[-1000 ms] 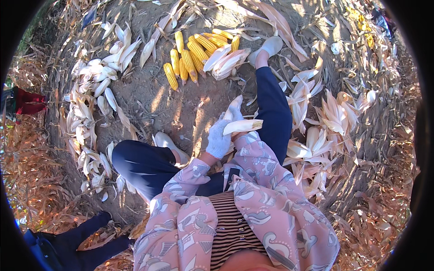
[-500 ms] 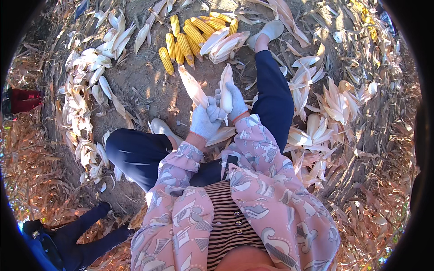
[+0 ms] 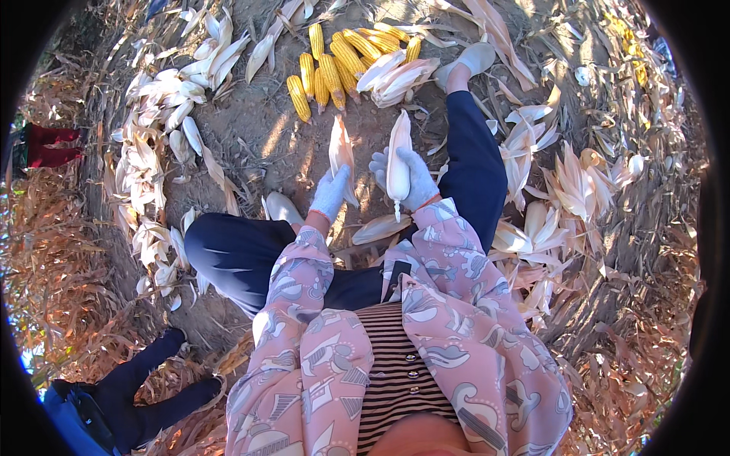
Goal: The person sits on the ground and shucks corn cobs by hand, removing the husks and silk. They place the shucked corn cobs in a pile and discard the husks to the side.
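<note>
My left hand (image 3: 330, 190), in a white knit glove with an orange cuff, is closed on a pale pinkish piece of husk (image 3: 341, 144) that points away from me. My right hand (image 3: 417, 178), gloved alike, grips a pale, husk-covered corn ear (image 3: 398, 159) held upright in the picture, slightly apart from the left. Beyond both hands, several yellow cobs (image 3: 329, 76) lie in a pile on the dirt, with a husked bundle (image 3: 395, 83) at its right side.
Loose husks lie in heaps left (image 3: 144, 167) and right (image 3: 570, 182). My outstretched right leg (image 3: 475, 167) and bent left leg (image 3: 228, 254) frame the dirt patch. A person's dark-clad legs (image 3: 156, 380) are at lower left; red-clad legs (image 3: 53, 144) show at the left edge.
My hands, together a second ago, have separated: the left has moved left with the pinkish husk, now pointing straighter away, and the right has shifted right with the ear.
</note>
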Motion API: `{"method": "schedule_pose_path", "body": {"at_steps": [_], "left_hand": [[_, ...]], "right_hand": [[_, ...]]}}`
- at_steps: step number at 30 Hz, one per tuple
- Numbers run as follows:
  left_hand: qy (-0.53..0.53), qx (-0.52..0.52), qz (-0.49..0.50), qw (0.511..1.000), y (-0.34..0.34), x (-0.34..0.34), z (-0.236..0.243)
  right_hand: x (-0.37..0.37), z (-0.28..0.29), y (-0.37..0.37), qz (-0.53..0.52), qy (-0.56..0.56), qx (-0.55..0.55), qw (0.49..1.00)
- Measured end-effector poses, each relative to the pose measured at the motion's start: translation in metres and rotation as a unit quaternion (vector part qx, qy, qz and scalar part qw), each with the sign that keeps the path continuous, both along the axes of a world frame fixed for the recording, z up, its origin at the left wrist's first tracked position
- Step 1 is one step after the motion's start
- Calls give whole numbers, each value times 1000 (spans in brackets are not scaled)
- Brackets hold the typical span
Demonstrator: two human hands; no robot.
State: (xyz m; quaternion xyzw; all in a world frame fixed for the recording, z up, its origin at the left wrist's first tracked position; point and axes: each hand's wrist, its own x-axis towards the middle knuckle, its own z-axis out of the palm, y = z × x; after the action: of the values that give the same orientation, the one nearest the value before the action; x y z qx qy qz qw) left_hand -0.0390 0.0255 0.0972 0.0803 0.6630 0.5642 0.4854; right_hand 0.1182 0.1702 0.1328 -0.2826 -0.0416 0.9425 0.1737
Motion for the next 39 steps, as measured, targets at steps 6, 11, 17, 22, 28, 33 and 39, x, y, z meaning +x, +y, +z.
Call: {"method": "schedule_pose_path", "body": {"at_steps": [6,11,17,22,28,33,39], "left_hand": [[231,-93,-132,960,10,16,6],[170,-52,-86,980,6,12,-14],[67,-70,0,995,5,-7,6],[385,-149,-72,908,2,2,10],[476,-177,-137,850,11,19,24],[302,-76,-65,948,6,3,-4],[183,2,-12,983,3,-6,-31]], "right_hand": [[1,1,-8,-12,-10,-28,999],[-4,-5,-10,0,-49,41,998],[-1,-24,2,52,-114,73,989],[0,-9,-2,42,-86,32,995],[-3,-5,-10,-1,-47,-11,999],[-6,-23,-8,24,-76,35,996],[-5,-31,-7,-20,-57,12,998]]}}
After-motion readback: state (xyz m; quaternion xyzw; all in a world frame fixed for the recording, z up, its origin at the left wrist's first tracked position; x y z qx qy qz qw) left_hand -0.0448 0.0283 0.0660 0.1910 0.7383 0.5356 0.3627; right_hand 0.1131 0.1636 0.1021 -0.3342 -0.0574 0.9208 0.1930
